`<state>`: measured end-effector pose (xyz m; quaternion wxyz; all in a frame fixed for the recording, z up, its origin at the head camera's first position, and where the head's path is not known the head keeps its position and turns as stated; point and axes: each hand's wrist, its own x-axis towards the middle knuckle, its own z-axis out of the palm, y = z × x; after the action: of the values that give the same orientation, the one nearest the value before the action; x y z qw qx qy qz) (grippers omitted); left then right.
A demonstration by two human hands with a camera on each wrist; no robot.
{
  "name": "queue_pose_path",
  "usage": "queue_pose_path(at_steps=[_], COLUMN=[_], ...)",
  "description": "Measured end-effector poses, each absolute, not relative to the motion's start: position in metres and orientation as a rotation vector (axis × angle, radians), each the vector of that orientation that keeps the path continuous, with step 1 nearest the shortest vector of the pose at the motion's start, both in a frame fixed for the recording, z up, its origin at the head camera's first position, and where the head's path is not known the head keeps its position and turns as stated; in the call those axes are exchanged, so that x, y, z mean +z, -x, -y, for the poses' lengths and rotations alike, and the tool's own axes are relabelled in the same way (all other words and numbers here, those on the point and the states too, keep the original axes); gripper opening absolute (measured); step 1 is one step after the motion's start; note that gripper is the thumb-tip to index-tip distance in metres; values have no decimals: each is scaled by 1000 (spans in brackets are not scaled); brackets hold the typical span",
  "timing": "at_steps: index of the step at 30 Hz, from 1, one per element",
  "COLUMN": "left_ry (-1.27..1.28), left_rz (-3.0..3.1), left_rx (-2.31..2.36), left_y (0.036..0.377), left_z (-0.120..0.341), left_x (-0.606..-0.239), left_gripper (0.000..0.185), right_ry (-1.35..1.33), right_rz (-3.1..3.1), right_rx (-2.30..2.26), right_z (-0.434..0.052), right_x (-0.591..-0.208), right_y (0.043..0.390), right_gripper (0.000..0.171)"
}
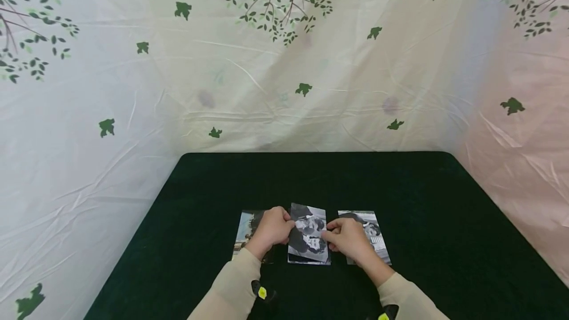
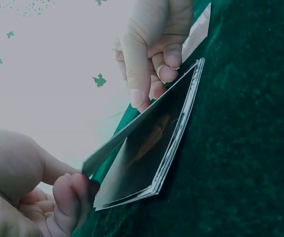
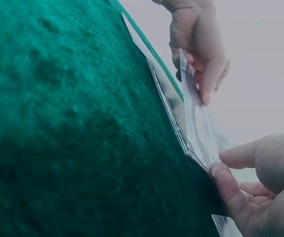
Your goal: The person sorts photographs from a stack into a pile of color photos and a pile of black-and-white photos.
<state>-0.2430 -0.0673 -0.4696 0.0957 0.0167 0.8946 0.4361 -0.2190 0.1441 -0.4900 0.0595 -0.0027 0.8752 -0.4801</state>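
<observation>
green velvet tablecloth (image 1: 444,221) lies under a leaf-printed backdrop sheet (image 1: 133,88). left hand (image 1: 272,228) and right hand (image 1: 348,237) each pinch the top photo (image 1: 308,233) of the middle stack.

- The head view is bright, soft and even, with hardly any shadows;
- both wrist views look dim, bluish and blurry up close.

Black-and-white photo (image 1: 308,233) lifted off stack (image 2: 174,148)

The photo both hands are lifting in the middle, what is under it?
Under the lifted photo lies a small stack of photos on the green cloth. Their pictures are hidden by the top one.
</observation>
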Motion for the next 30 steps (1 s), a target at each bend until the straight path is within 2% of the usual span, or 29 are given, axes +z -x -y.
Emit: queue_pose_path(at_steps=[12,30], left_ry=[37,-66], left_rz=[-2510,-2711], left_rx=[1609,1579], left_y=[245,247], left_z=[66,64], left_x=[-464,-464], left_gripper=[9,9], right_ry=[-63,-181], right_rz=[-2686,-2687], right_rx=[-1514,-1689], right_z=[-142,-144], right_x=[-489,-486], right_y=[222,227], right_gripper=[23,21])
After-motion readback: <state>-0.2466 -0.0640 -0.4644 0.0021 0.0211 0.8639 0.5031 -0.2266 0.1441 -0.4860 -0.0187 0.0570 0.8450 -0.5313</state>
